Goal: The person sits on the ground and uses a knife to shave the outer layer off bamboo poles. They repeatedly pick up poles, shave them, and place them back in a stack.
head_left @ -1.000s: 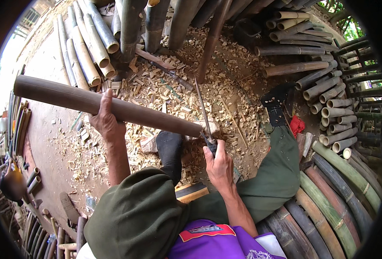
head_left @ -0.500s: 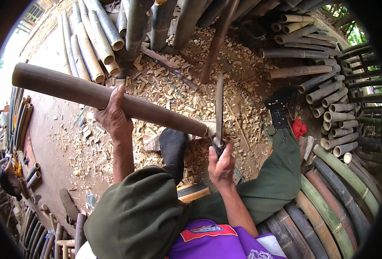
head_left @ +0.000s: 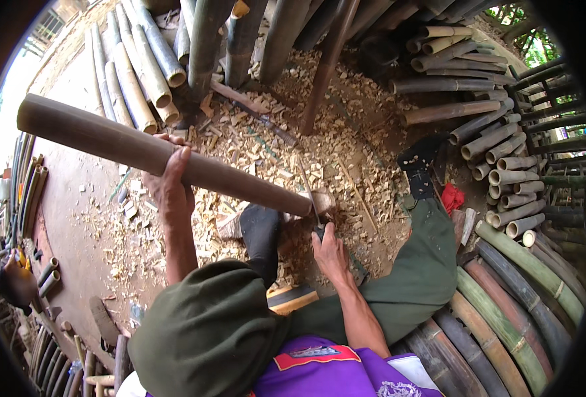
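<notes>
A thick brown bamboo tube (head_left: pixel 108 134) slants from the upper left down to the middle. My left hand (head_left: pixel 172 182) is closed around it near its midpoint, thumb on top. My right hand (head_left: pixel 331 255) grips the dark handle of a machete (head_left: pixel 309 188), at the tube's lower right end. The narrow blade crosses just beside that cut end; whether it touches the bamboo I cannot tell. Under the tube's end, a pale wooden block (head_left: pixel 323 200) lies on the ground. Beside it is my left foot in a dark sock (head_left: pixel 261 235).
Wood chips (head_left: pixel 240 142) cover the ground. Upright bamboo poles (head_left: pixel 207 49) stand ahead, and a dark slanted post (head_left: pixel 328 63) rises near them. Another long blade (head_left: pixel 256 114) lies beyond the tube. Cut bamboo (head_left: pixel 518 198) is stacked at right, with a red cloth (head_left: pixel 452 198) nearby.
The machete has swung from upright, edge-on above my fist, down against the tube's end. My right hand has moved slightly down and left. The tube's near end has shifted slightly left.
</notes>
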`<move>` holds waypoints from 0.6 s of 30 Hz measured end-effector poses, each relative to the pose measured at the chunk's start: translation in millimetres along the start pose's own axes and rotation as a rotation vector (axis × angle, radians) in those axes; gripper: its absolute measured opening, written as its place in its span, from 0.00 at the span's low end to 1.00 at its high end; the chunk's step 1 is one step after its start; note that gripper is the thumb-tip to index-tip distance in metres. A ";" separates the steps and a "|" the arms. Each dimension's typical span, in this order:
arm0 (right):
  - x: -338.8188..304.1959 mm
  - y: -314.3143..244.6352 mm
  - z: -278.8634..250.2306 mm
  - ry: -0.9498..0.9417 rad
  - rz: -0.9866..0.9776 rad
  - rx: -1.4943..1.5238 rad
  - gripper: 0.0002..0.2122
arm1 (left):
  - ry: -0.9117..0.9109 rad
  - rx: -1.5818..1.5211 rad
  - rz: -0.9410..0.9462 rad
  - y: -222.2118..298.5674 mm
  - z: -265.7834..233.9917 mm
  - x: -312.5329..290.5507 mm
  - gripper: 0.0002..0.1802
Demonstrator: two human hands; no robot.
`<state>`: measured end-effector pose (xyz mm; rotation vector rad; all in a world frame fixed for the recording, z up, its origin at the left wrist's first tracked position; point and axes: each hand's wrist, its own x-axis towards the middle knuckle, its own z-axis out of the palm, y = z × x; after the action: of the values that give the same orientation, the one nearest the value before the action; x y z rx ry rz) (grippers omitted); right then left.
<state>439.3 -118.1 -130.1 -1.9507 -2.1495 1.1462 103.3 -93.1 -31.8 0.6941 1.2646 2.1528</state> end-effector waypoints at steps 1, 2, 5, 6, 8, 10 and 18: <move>8.8 1.1 -1.1 0.035 -0.039 0.035 0.15 | 0.046 0.037 -0.005 5.6 3.2 -2.3 0.26; 6.8 -5.5 -5.4 0.049 -0.063 0.070 0.16 | 0.128 -0.034 -0.047 7.8 -2.2 -1.1 0.26; -16.8 -43.2 -39.6 0.114 -0.130 0.160 0.16 | 0.293 -0.020 -0.088 13.1 -13.8 -1.7 0.25; -22.1 -51.3 -47.7 0.158 -0.176 0.206 0.15 | 0.335 0.067 -0.048 6.8 -12.3 0.5 0.25; -29.0 -57.1 -54.8 0.257 -0.273 0.264 0.15 | 0.354 0.136 -0.016 -2.6 -15.1 5.0 0.25; -17.9 -31.0 -24.4 0.309 -0.270 0.288 0.15 | 0.316 0.121 -0.030 -0.8 -8.3 7.0 0.25; -16.6 -49.9 -48.4 0.099 -0.119 0.164 0.16 | 0.191 0.075 -0.015 9.5 -21.9 3.7 0.22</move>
<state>423.2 -106.1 -61.5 -1.7482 -2.0225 1.1402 84.2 -107.8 -32.1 0.5159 1.4510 2.2108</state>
